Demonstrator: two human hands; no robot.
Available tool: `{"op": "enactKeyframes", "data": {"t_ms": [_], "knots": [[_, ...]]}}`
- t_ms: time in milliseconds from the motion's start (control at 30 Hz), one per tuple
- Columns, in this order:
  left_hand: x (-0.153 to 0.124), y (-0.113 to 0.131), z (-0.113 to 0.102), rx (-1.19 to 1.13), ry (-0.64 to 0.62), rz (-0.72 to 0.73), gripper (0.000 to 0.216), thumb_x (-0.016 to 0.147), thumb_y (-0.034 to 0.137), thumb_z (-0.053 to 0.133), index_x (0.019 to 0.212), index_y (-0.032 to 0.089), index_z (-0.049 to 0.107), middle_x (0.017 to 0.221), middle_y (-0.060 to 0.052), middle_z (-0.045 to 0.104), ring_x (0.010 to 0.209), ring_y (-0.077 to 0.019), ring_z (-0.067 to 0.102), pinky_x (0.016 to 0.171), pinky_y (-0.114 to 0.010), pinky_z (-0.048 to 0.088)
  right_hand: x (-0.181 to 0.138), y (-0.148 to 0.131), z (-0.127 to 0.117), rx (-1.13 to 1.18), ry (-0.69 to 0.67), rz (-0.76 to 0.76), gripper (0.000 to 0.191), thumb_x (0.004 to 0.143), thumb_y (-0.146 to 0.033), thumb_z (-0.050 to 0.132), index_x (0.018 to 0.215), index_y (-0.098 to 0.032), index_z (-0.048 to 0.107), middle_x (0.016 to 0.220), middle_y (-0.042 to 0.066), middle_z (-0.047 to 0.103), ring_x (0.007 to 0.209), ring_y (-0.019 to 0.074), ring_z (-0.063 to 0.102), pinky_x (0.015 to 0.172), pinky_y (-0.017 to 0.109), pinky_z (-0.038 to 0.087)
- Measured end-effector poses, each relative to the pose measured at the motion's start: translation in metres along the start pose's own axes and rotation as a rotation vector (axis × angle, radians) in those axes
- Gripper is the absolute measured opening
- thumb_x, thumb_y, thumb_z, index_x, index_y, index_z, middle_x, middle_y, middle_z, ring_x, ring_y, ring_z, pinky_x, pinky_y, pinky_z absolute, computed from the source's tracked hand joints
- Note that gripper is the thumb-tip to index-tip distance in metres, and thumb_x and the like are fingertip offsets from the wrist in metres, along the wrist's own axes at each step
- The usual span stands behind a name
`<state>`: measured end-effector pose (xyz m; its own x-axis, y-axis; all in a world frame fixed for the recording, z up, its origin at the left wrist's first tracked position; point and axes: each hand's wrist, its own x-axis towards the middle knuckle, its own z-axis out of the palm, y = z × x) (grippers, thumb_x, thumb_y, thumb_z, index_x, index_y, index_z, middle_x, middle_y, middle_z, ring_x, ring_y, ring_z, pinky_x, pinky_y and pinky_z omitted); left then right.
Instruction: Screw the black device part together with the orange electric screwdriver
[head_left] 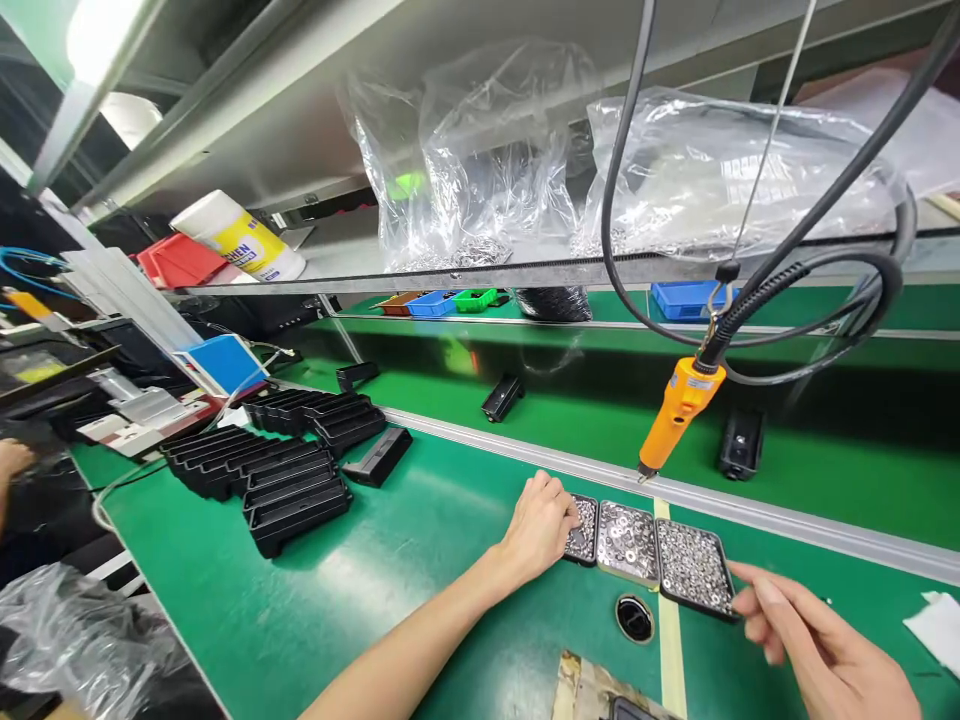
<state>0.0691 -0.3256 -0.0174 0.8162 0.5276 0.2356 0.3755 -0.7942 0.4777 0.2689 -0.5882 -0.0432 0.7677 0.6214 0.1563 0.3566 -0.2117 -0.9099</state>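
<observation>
While fingers are curled into the left screw tray (583,530) by the left hand (538,525), nothing visibly pinched, the right tray's (694,566) near edge is touched by the loosely spread right hand (817,650)

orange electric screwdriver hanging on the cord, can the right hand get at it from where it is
Probably yes. The orange electric screwdriver hangs above the far edge of the three small metal trays of screws and washers, and the right hand rests by the rightmost tray with nothing between them.
</observation>
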Motion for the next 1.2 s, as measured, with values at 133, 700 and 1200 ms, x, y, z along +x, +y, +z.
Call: {"op": "enactKeyframes", "data": {"t_ms": [133,700,1200], "knots": [[-0.008,0.012,-0.015,-0.113,0.049,-0.032,0.013,0.098,0.011,0.051,0.090,0.019,0.058,0.096,-0.007,0.064,0.098,-0.0262,0.054,0.092,-0.044,0.045,0.049,-0.073,0.024,0.001,0.012,-0.104,0.067,0.090,-0.078,0.066,0.143,-0.037,0.062,0.133,0.004,0.070,0.118,0.0300,0.067,0.094,0.042,0.059],[-0.080,0.083,-0.006,-1.048,0.088,-0.418,0.026,0.079,0.018,0.085,0.099,0.018,0.069,0.082,-0.001,0.080,0.079,-0.0154,0.070,0.078,-0.025,0.048,0.035,-0.159,0.043,0.671,-0.138,-0.149,0.034,0.098,-0.039,0.071,0.128,-0.031,0.059,0.076,-0.005,0.054,0.065,0.0141,0.052,0.063,0.031,0.047],[-0.094,0.077,0.006,-0.821,0.210,-0.143,0.044,0.075,0.003,0.087,0.115,0.017,0.074,0.085,0.000,0.081,0.078,-0.0146,0.074,0.081,-0.023,0.055,-0.008,-0.164,0.061,0.916,-0.367,-0.187,0.016,0.110,-0.038,0.056,0.106,-0.027,0.066,0.048,-0.006,0.041,0.039,0.0116,0.041,0.039,0.029,0.036]]}}
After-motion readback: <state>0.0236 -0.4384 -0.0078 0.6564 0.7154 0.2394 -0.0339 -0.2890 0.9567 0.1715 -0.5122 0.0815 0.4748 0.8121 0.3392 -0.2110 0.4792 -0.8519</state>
